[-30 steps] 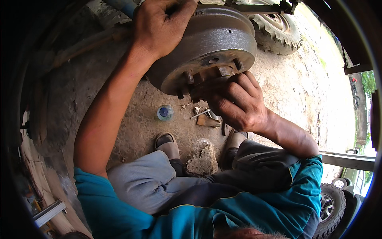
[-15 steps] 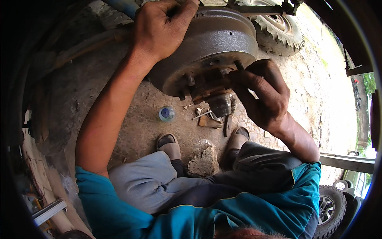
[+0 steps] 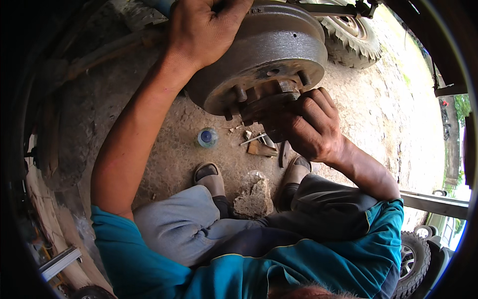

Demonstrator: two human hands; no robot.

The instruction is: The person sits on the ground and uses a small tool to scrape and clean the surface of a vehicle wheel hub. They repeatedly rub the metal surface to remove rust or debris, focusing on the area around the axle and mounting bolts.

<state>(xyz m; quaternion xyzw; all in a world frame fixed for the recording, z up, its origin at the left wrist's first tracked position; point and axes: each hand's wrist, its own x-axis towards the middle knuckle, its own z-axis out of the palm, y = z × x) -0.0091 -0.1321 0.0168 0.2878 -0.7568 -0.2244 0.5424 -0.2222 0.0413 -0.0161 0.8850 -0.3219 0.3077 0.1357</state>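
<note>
A grey metal brake drum [image 3: 259,47] hangs in front of me, its face with several threaded wheel studs [image 3: 240,93] turned toward me. At its upper left rim is my left hand [image 3: 206,32], closed on the drum's edge; the fingertips are partly cut off by the top of the picture. From the middle of the drum face the hub [image 3: 266,99] sticks out toward me. My right hand [image 3: 311,124] is closed around the hub's outer end, with curled fingers that hide most of that end.
Below the drum lie a clear bottle with a blue cap [image 3: 207,137], a wood piece [image 3: 261,148] among small tools, and a rough stone [image 3: 254,199] between my feet. A tyre [image 3: 351,45] stands beyond the drum. Another vehicle's wheel [image 3: 411,261] shows at lower right.
My right hand has moved left and down from beside the right-hand stud to the hub's outer end, uncovering that stud. My left hand stays on the drum's rim.
</note>
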